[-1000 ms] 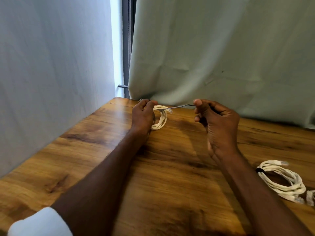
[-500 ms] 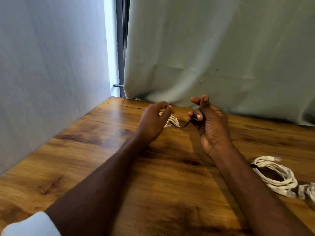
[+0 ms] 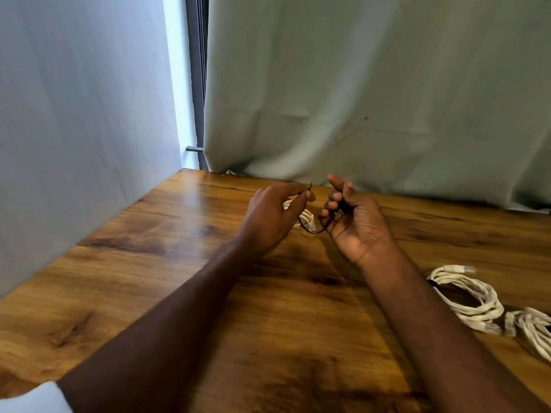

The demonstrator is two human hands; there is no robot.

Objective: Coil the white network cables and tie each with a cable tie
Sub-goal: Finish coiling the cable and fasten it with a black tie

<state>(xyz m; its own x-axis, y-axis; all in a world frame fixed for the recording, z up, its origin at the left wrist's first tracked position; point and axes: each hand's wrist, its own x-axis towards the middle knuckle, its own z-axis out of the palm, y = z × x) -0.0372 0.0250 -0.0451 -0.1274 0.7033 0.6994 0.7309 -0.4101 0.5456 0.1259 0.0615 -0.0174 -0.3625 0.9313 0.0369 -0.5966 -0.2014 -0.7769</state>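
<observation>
Slackened since a moment ago, the black cable tie (image 3: 313,231) now sags in a loop between the hands, left hand (image 3: 269,217) pinching its tip, right hand (image 3: 356,223) curled round the other end. Small white coil (image 3: 305,217) on the wooden table (image 3: 149,278) looks light and springy (grip across all strands). Two more coils (image 3: 468,296) lie well right.

Both bare forearms reaching forward from the lower edge, converging toward the middle. Left hand (image 3: 269,217) seen from the back, thumb and forefinger pinched at the tip, remaining fingers loosely curled beneath. Right hand (image 3: 356,225) just beside it, palm turned up and toward the left hand, fingers curled inward, forefinger raised highest. Hands close together, not touching. White sleeve cuff (image 3: 32,397) at the left elbow.
</observation>
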